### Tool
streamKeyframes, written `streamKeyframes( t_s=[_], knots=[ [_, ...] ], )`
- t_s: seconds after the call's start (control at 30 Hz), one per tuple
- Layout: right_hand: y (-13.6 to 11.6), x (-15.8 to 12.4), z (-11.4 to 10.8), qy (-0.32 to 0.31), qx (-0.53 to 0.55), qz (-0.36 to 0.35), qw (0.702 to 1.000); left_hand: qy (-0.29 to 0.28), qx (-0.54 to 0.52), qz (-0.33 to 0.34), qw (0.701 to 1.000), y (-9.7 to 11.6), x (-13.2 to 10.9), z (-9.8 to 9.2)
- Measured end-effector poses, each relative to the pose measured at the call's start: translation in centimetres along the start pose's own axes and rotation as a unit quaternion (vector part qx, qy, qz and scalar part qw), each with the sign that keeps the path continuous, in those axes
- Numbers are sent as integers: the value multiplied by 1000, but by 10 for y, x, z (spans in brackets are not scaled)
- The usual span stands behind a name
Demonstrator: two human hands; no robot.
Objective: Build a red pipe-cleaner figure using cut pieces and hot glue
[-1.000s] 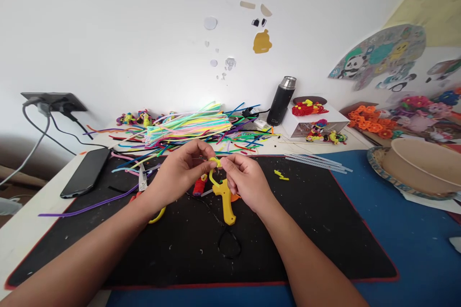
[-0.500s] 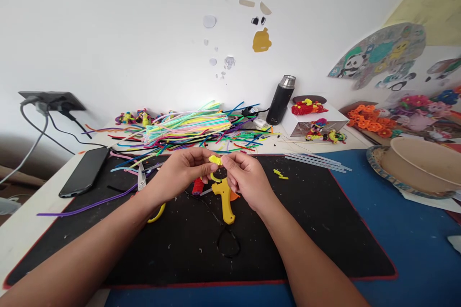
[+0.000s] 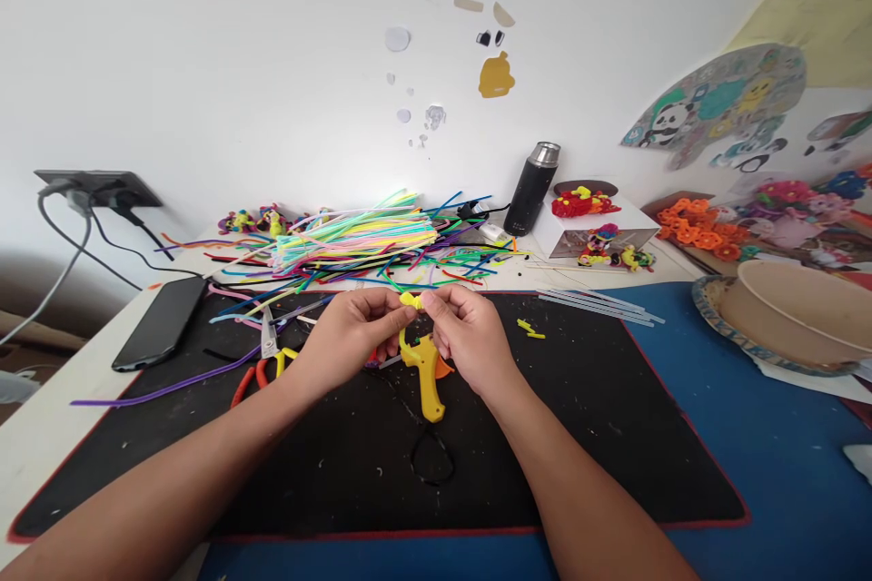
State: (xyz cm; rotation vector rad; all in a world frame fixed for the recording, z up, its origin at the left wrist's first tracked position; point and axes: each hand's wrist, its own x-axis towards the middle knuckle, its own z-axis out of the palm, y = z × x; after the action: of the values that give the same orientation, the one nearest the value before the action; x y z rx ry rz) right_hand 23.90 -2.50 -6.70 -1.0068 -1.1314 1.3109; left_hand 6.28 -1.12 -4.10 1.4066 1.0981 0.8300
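A small yellow fuzzy piece (image 3: 411,300) is held between both hands above the black mat (image 3: 586,436). My left hand (image 3: 361,324) pinches its left side between thumb and fingers. The fingertips of my right hand (image 3: 467,331) are closed on its right end. Behind and below the hands lies a yellow glue gun (image 3: 429,381), its front part hidden by them. Scissors (image 3: 270,345) with red and yellow handles lie left of my left hand, partly covered by the forearm. Short yellow pieces (image 3: 530,329) rest on the mat to the right.
A pile of coloured pipe cleaners (image 3: 354,241) stretches along the back. Beyond the mat stand a black bottle (image 3: 531,189) and a white box (image 3: 599,231). A phone (image 3: 160,324) lies left, clear glue sticks (image 3: 596,307) right, and a round bowl (image 3: 804,313) far right.
My left hand and forearm have shifted slightly, uncovering more of the scissors' handles. The yellow piece has moved a little to the right and stays between both hands.
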Motion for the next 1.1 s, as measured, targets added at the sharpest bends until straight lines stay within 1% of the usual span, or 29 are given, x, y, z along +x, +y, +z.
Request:
streamKeyframes(
  t_s=[0.13, 0.2, 0.3, 0.43, 0.57, 0.67, 0.73, 0.9, 1.1],
  knots=[
    [-3, -2, 1, 10, -41, -16, 999, -6, -103, -50, 993, -3, 1, 5],
    [-2, -3, 1, 14, -63, -31, 997, -7, -124, -60, 990, -2, 1, 7],
    [0, -4, -1, 13, -86, -43, 995, -15, -119, -60, 991, 1, 0, 7],
    [3, -4, -2, 15, -108, -46, 993, -35, -95, -58, 993, 4, -1, 0],
    [5, -3, -3, 18, -125, -53, 991, -45, -80, -84, 992, 4, -2, -7],
    [6, -2, -3, 28, -135, -54, 989, -56, -97, -93, 989, 6, -2, -6],
    [6, -1, -3, 32, -140, -55, 988, -56, -113, -90, 988, 7, -2, -4],
    [8, 0, -5, 44, -149, -57, 986, -26, -136, -58, 989, 5, -2, -2],
    [8, 2, -6, 37, -129, -51, 990, -64, -113, -5, 992, 9, -6, -5]
  ],
)
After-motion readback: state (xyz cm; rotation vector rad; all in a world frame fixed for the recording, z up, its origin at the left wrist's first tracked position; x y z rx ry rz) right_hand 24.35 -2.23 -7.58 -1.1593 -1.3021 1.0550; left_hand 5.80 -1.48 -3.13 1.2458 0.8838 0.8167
